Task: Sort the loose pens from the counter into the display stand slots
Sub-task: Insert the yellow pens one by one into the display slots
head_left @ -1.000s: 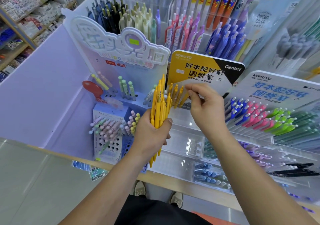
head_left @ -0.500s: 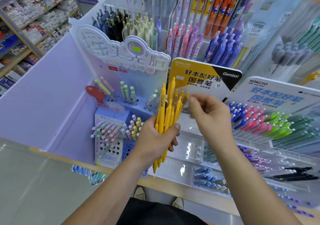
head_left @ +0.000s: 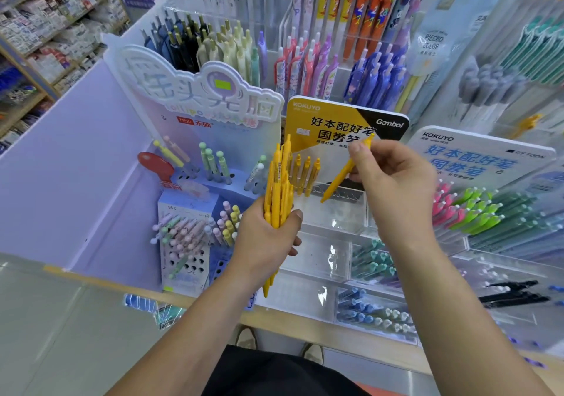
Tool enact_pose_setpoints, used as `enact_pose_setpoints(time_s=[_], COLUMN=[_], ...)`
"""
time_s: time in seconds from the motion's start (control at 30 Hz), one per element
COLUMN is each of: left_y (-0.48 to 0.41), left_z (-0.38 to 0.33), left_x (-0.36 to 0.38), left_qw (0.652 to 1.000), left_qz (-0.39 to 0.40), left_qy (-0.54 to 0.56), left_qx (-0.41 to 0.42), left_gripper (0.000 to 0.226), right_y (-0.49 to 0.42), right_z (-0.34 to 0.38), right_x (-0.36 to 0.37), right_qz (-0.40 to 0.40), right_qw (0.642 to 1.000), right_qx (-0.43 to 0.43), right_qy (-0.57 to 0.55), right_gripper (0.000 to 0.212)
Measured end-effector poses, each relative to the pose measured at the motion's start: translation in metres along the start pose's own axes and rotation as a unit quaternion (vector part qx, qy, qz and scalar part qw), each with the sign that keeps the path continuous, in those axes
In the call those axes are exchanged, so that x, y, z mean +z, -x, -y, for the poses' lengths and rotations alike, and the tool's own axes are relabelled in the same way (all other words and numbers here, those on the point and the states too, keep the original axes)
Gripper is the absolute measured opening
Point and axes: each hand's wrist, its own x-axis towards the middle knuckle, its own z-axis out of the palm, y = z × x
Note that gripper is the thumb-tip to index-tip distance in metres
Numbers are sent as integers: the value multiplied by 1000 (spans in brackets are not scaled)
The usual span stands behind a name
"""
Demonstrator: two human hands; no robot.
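My left hand point(head_left: 268, 240) has its grip clamped round a bundle of yellow pens point(head_left: 279, 188), upright in front of the yellow stand point(head_left: 329, 111). My right hand point(head_left: 393, 182) pinches a single pen point(head_left: 338, 180), tilted with its tip just above the row of holes point(head_left: 348, 195), beside three seated pens point(head_left: 306, 176). I'd straighten it, aim for the nearest free hole and press down gently, sparing its neighbours.
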Motion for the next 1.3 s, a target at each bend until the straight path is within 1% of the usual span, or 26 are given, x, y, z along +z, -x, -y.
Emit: enact_pose_setpoints(time_s=[0.1,0.23,0.57,0.7,0.8,0.9,1.07,1.17,1.3], left_y=[0,-2,-1,-2,-3,-2,-3,-2,-3], left_z=[-1,-4,-2,-1,0,0,2,0,1], left_x=[2,4,0,-1,-2,-4,-6,-6,-5], left_qw=[1000,998,997,997,998,997,998,998,998], left_qz=[19,47,66,69,61,64,55,61,62], left_qy=[-7,27,33,29,31,31,27,28,28], left_qx=[-3,-18,-16,-11,-15,-18,-21,-20,-16], left_gripper=[9,10,10,9,9,10,10,12,12], right_y=[-5,-8,-11,-10,-13,-17,-19,-19,-17], right_z=[-6,-22,-30,-31,-31,-29,-30,-31,-33], right_x=[9,15,21,22,24,27,28,24,25], right_qz=[-9,-11,-14,-2,7,10,14,18,15], right_qw=[999,994,992,990,987,986,983,977,974], right_qx=[-20,-31,-46,-69,-87,-88,-93,-106,-129], right_qy=[46,102,113,124,132,138,158,182,186], right_gripper=[11,13,15,11,12,8,11,13,17])
